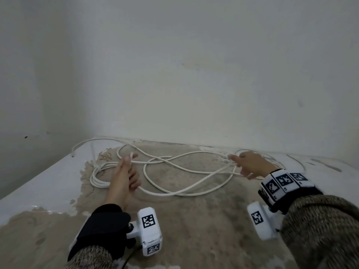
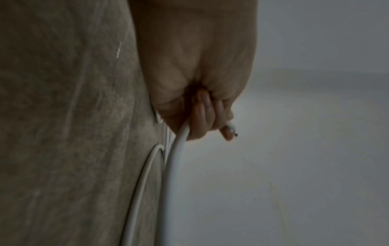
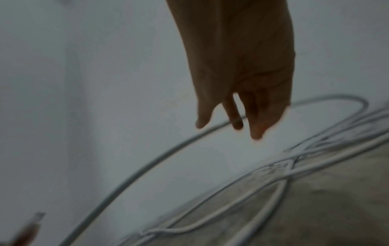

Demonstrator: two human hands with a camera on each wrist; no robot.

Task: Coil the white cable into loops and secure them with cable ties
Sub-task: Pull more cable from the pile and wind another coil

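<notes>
A long white cable (image 1: 186,193) sprawls in loose crossing loops over a worn table (image 1: 194,226). My left hand (image 1: 130,169) grips a strand near the cable's cut end (image 1: 132,154), which pokes out past the thumb. In the left wrist view the fingers (image 2: 203,116) curl round the cable (image 2: 174,158), and the cut tip (image 2: 231,129) shows beyond them. My right hand (image 1: 240,166) hovers over the crossing strands at the right with its fingers (image 3: 255,131) loosely straight. A strand (image 3: 130,179) passes just behind them; nothing is gripped.
A small bundle of coiled loops (image 1: 98,177) lies left of my left hand. A brownish tangle (image 1: 105,157) and a thin pale strip (image 1: 93,151) lie behind it. Thin strips (image 1: 326,165) lie at the far right. Walls close the back and left.
</notes>
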